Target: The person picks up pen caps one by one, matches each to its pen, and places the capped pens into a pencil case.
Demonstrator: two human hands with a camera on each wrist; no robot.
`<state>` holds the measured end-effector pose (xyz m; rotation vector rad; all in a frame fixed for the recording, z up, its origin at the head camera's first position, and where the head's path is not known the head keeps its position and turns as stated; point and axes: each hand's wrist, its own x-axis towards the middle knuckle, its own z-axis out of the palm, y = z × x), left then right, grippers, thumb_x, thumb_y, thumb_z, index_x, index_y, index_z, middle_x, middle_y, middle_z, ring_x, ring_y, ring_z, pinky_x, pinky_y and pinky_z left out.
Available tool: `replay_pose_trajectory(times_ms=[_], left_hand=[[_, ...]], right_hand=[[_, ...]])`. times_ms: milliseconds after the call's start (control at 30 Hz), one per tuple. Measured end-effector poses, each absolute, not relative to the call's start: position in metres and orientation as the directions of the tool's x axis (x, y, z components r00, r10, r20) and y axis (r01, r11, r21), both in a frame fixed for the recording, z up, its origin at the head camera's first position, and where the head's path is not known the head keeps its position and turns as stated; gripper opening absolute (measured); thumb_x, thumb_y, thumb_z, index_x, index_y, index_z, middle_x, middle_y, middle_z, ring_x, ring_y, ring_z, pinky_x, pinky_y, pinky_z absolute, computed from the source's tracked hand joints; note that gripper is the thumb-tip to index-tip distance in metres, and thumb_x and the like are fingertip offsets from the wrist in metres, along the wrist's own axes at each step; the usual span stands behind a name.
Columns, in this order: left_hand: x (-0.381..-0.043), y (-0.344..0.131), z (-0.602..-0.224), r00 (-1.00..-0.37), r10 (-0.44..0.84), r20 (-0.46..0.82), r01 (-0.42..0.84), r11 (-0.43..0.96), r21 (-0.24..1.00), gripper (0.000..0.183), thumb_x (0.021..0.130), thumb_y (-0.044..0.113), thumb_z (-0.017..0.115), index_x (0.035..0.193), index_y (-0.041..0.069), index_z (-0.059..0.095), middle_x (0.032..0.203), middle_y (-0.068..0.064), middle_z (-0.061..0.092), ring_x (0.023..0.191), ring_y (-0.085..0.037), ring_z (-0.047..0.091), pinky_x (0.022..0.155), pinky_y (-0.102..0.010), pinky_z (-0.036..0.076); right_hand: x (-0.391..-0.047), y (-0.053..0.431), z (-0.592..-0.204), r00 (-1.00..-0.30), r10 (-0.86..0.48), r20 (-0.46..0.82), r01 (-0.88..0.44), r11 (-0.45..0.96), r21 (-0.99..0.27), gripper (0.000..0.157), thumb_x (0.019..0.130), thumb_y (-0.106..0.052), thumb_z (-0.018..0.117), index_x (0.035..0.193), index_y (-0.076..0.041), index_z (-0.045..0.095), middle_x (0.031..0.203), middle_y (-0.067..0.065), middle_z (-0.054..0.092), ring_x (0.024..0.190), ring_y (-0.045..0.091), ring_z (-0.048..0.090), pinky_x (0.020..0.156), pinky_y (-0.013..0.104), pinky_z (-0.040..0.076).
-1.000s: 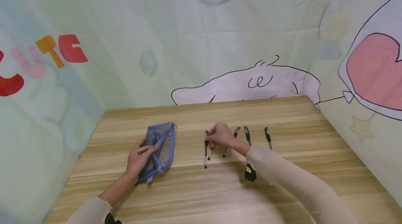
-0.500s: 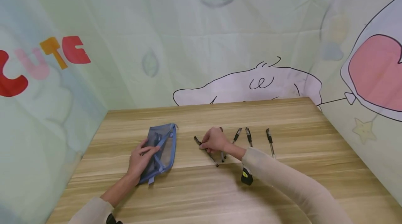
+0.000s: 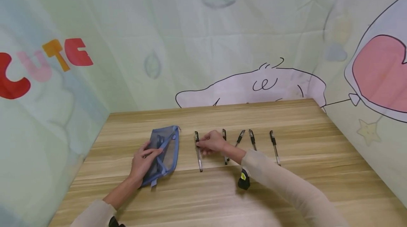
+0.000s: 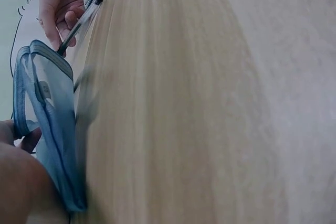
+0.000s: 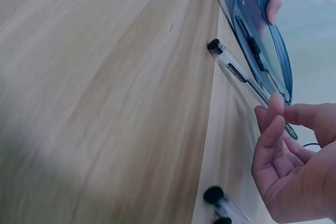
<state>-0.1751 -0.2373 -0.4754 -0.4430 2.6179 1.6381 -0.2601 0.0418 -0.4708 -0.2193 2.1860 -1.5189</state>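
Note:
A blue mesh zip pouch (image 3: pixel 174 154) lies on the left of the table, its zipper side partly spread. My left hand (image 3: pixel 143 161) grips its left edge, thumb on top by the zipper. Through the mesh a dark pen (image 5: pixel 254 45) shows inside in the right wrist view. Right of the pouch, my right hand (image 3: pixel 212 142) pinches a clear-barrelled gel pen (image 3: pixel 199 159) near its black cap, between thumb and fingertips. The pen points toward the near edge, almost straight. In the left wrist view this pen (image 4: pixel 84 22) appears beyond the pouch.
To the right of my right hand lie more black-capped pens: one upright in view (image 3: pixel 224 134), a slanted one (image 3: pixel 240 137), another (image 3: pixel 252 137) partly under the sleeve, and the rightmost pen (image 3: pixel 274 144). A printed cloth backdrop (image 3: pixel 127 43) rises behind the wooden table (image 3: pixel 178 202).
My right hand has moved left with the pinched pen, which swung slantwise and then straightened. A neighbouring pen now lies apart from it, farther right. The left hand and pouch have stayed put.

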Motion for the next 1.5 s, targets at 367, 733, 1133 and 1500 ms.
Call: replay_pose_trajectory(times_ms=[367, 733, 1133, 1500], left_hand=[[-0.175, -0.235, -0.475, -0.957, -0.227, -0.182, -0.264, 0.417, 0.870, 0.051, 0.094, 0.040, 0.072, 0.122, -0.003, 0.071, 0.168, -0.014, 0.029, 0.157, -0.043, 0.017, 0.126, -0.060, 0.019], [-0.175, -0.235, -0.476, -0.953, -0.245, -0.179, -0.269, 0.410, 0.872, 0.050, 0.094, 0.039, 0.072, 0.122, -0.003, 0.071, 0.168, -0.015, 0.029, 0.156, -0.045, 0.018, 0.125, -0.060, 0.018], [-0.174, -0.235, -0.476, -0.960, -0.244, -0.137, -0.228, 0.399, 0.888, 0.047, 0.094, 0.036, 0.073, 0.119, -0.004, 0.072, 0.166, -0.015, 0.033, 0.155, -0.042, 0.023, 0.127, -0.056, 0.020], [-0.174, -0.235, -0.474, -0.957, -0.251, -0.145, -0.239, 0.400, 0.885, 0.047, 0.094, 0.035, 0.073, 0.118, -0.005, 0.073, 0.166, -0.016, 0.032, 0.156, -0.043, 0.022, 0.126, -0.055, 0.021]], right_hand=[[-0.262, 0.020, -0.480, -0.859, -0.438, -0.266, 0.173, 0.241, -0.955, 0.031, 0.098, -0.017, 0.069, 0.122, 0.002, 0.067, 0.090, 0.012, 0.078, 0.057, 0.008, 0.065, 0.053, 0.017, 0.052], [-0.265, -0.030, -0.488, -0.868, -0.396, -0.300, 0.319, 0.020, -0.948, 0.031, 0.099, -0.009, 0.065, 0.123, 0.010, 0.062, 0.095, 0.023, 0.077, 0.054, 0.007, 0.067, 0.051, 0.015, 0.054], [-0.254, -0.051, -0.479, -0.826, -0.463, -0.321, 0.304, 0.113, -0.946, 0.019, 0.095, -0.001, 0.068, 0.110, 0.011, 0.070, 0.096, 0.029, 0.075, 0.050, 0.007, 0.065, 0.045, 0.016, 0.051], [-0.251, -0.059, -0.480, -0.782, -0.529, -0.330, 0.312, 0.125, -0.942, 0.018, 0.098, 0.001, 0.062, 0.111, 0.009, 0.071, 0.103, 0.028, 0.076, 0.056, 0.008, 0.067, 0.051, 0.017, 0.054]])
